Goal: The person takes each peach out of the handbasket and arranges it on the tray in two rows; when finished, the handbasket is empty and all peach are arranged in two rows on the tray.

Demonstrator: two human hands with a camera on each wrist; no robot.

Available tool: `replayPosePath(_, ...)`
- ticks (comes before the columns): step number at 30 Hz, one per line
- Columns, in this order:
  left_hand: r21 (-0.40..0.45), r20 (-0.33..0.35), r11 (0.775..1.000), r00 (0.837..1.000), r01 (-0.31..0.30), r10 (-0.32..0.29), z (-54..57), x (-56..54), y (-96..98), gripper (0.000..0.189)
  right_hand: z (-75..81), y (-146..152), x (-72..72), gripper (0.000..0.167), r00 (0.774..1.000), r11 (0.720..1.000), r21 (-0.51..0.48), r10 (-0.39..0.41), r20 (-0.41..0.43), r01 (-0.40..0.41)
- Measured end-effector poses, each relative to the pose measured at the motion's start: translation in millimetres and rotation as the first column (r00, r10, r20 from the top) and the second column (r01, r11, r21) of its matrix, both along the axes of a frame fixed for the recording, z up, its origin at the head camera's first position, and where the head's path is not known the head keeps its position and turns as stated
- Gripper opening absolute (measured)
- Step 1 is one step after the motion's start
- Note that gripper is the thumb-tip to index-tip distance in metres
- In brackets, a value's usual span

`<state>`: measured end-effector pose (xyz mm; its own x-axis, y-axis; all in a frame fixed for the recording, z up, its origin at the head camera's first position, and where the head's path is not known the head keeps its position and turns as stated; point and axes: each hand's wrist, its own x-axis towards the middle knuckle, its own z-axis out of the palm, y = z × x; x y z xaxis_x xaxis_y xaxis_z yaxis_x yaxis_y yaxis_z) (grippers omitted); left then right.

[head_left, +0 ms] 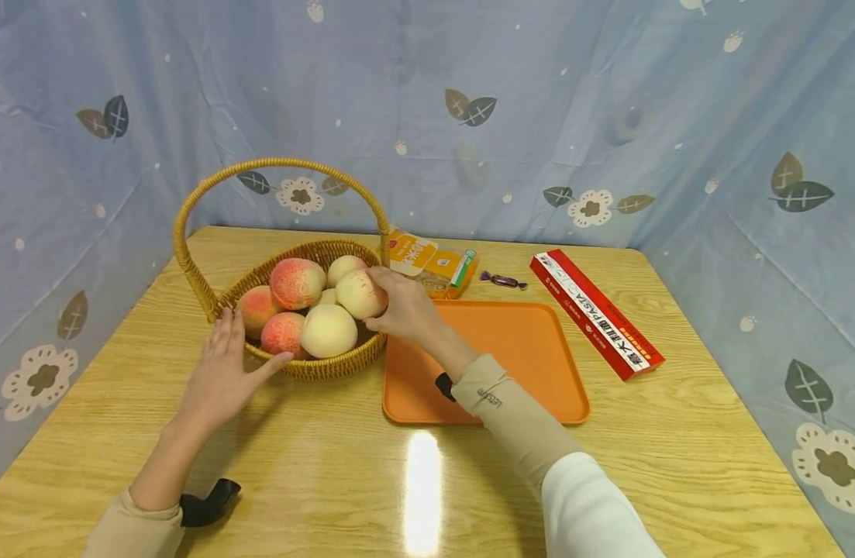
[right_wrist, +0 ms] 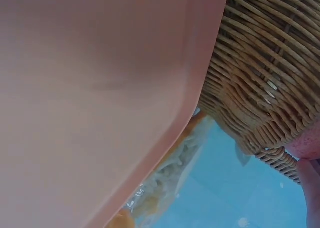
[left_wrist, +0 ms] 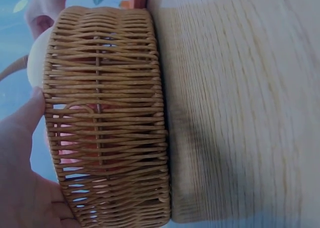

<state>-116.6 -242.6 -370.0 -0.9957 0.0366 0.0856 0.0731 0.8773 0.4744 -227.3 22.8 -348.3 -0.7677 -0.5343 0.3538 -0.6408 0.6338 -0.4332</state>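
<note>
A woven basket [head_left: 336, 369] with a tall arched handle holds several peaches, some red like this one [head_left: 298, 283], others pale like this one [head_left: 329, 331]. My right hand [head_left: 411, 310] grips a pale peach with a pink side [head_left: 360, 294] at the basket's right side, fingers over its top and thumb below. In the right wrist view only part of the hand [right_wrist: 311, 193] shows, by a reddish patch of fruit. My left hand [head_left: 219, 373] rests on the near left rim with its fingers extended and its thumb spread along the edge. The left wrist view has that thumb [left_wrist: 31, 107] touching the rim.
An orange tray [head_left: 497, 356] lies right beside the basket. Behind it are an orange food packet [head_left: 434, 263] and a purple-wrapped candy [head_left: 503, 280]. A red pasta box [head_left: 594, 314] lies slanted on the right of the wooden table [head_left: 678, 465]. A patterned curtain [head_left: 413, 116] stands behind.
</note>
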Motion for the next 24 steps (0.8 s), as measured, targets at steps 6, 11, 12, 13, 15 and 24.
replayPosePath(6, 0.012, 0.026, 1.000, 1.000, 0.006, -0.006, -0.9, -0.8, 0.9, 0.106, -0.6, 2.1, -0.3, 0.076, 1.000, 1.000, -0.008, -0.013, -0.008, 0.013)
replayPosePath(11, 0.012, 0.033, 1.000, 0.999, 0.010, -0.010, -0.1, -1.8, 1.2, 0.106, 5.4, 4.1, 1.4, 0.074, 1.000, 0.995, -0.092, -0.022, -0.002, 0.022)
replayPosePath(12, 0.011, 0.035, 1.000, 0.999, 0.009, -0.010, 0.3, -1.8, 1.1, 0.106, 7.0, 4.9, 1.9, 0.073, 1.000, 0.993, -0.115, -0.020, 0.000, 0.020)
replayPosePath(13, 0.010, 0.038, 1.000, 0.999, 0.010, -0.010, 0.7, -1.7, 1.0, 0.106, 8.4, 5.8, 2.6, 0.072, 1.000, 0.990, -0.142, -0.017, 0.007, 0.018)
replayPosePath(15, 0.008, 0.043, 1.000, 0.999, 0.009, -0.009, 1.5, -1.4, 0.5, 0.107, 10.4, 8.1, 3.8, 0.071, 1.000, 0.981, -0.195, -0.002, 0.009, 0.004)
replayPosePath(24, 0.005, 0.054, 1.000, 0.999, 0.008, -0.008, 2.7, -0.7, -0.7, 0.106, 14.7, 26.3, 16.0, 0.071, 0.995, 0.896, -0.445, 0.056, 0.088, -0.011)
